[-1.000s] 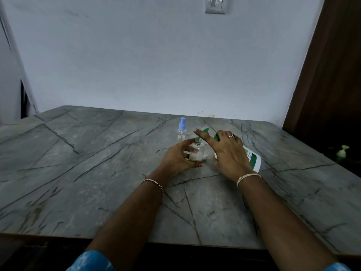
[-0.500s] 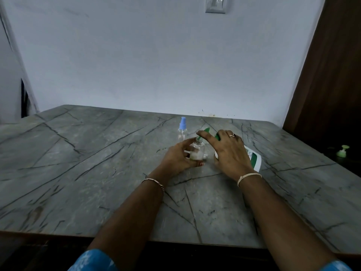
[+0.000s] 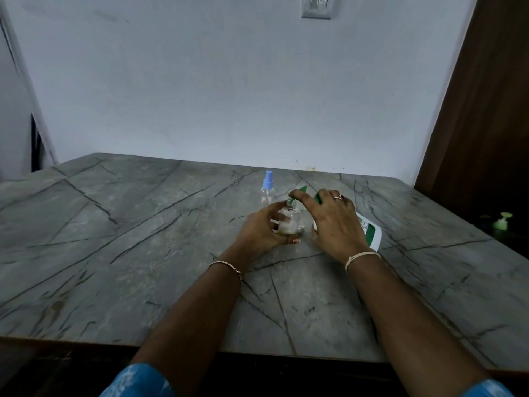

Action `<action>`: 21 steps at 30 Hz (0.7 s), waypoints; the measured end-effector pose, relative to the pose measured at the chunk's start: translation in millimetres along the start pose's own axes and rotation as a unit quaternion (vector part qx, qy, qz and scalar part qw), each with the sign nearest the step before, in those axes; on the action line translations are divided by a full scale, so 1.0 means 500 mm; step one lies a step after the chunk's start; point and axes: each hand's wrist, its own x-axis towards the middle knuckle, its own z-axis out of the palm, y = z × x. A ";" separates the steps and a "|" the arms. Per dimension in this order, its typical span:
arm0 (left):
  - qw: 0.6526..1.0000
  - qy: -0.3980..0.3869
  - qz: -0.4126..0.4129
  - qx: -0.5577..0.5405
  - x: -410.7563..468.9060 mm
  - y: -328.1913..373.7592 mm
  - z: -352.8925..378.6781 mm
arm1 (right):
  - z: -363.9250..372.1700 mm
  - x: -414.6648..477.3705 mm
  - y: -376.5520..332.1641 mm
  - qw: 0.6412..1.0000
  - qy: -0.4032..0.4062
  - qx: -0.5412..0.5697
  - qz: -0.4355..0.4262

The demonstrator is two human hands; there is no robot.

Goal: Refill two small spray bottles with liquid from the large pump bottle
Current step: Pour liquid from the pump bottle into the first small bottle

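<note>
My left hand (image 3: 262,227) grips a small clear bottle (image 3: 289,220) with its top off, standing on the grey marble table (image 3: 143,239). My right hand (image 3: 332,222) rests over the large white pump bottle (image 3: 370,233) with a green label, fingers pressing its green pump head (image 3: 300,191). The green spout points into the small bottle's open neck. A little pale liquid shows in the bottle's base. Behind it stands a second small clear spray bottle (image 3: 268,189) with a blue cap, untouched.
A white wall backs the table, with a switch plate (image 3: 316,7) high up. A dark wooden door (image 3: 486,110) stands at the right. A small green pump top (image 3: 502,222) sits in the dark area beyond the table's right edge.
My right forefinger has lowered onto the pump head, pushing the green spout down toward the open bottle's neck. My left hand keeps its hold.
</note>
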 end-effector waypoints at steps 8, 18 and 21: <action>1.000 -0.002 0.002 0.007 0.002 0.002 0.000 | 0.000 0.006 -0.007 1.000 -0.001 0.007 0.010; 1.000 0.004 -0.003 0.002 0.003 0.001 0.001 | 0.006 0.000 0.005 1.000 0.004 -0.015 -0.006; 1.000 0.002 -0.001 0.009 0.003 0.002 0.000 | 0.002 0.000 0.003 1.000 -0.010 -0.011 0.002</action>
